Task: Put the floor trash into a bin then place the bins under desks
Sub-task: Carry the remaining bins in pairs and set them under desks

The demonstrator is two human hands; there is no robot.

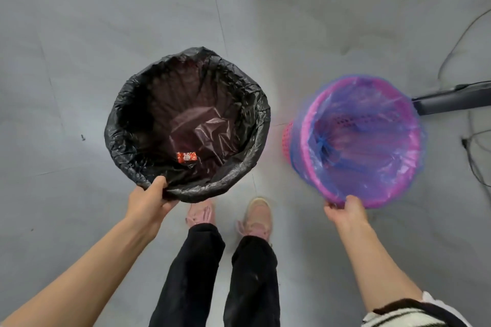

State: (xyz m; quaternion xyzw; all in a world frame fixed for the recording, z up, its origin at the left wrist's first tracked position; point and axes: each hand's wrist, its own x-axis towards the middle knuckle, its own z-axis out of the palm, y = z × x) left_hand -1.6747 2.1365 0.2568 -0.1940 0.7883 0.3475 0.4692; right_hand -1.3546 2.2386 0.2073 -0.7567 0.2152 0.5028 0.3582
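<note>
The near rim of a black-lined bin (186, 125) is gripped by the left hand (148, 200); a pink bin (358, 141) with a blue liner is pinched at its near rim by the right hand (345, 211). Both are held above the grey floor (106, 21). A red wrapper (186, 157) is seen inside the black-lined bin.

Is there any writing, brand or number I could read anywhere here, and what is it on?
None can be read.
Red wrapper in the black-lined bin: a white mark, too small and blurred to read.
Pink bin, shoes, floor: no text visible.
</note>
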